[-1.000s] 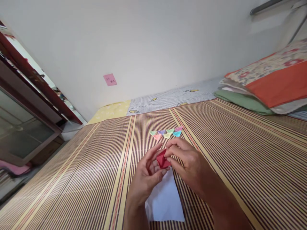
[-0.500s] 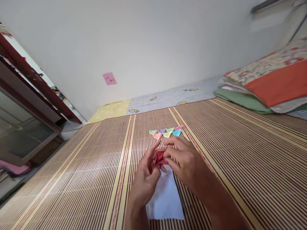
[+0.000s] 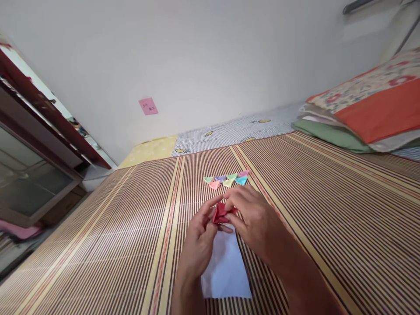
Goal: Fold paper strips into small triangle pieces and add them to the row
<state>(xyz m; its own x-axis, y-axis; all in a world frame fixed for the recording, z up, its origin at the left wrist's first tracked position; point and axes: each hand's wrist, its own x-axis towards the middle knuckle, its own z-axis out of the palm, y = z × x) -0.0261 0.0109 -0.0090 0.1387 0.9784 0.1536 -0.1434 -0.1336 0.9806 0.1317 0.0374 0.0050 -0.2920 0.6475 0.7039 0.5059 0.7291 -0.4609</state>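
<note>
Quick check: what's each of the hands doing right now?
Left hand: closed around the edge of the red folded paper, holding it.
Right hand: thumb and fingers pinching the same paper.

A big white wall (image 3: 210,57) stands at the back. A small pink note (image 3: 148,106) with dark marks is on it. A striped mat (image 3: 108,236) lies flat, with tan and dark lines. Behind the mat are a yellow cloth (image 3: 149,150) and a pale cloth (image 3: 226,130) with little yellow shapes. On the right, an orange pillow (image 3: 383,107) with a flowery part sits over a folded green cloth (image 3: 331,136). On the left is a glass panel (image 3: 22,170), with something pink (image 3: 21,229) below it. A dark bar (image 3: 357,5) is high on the right.
</note>
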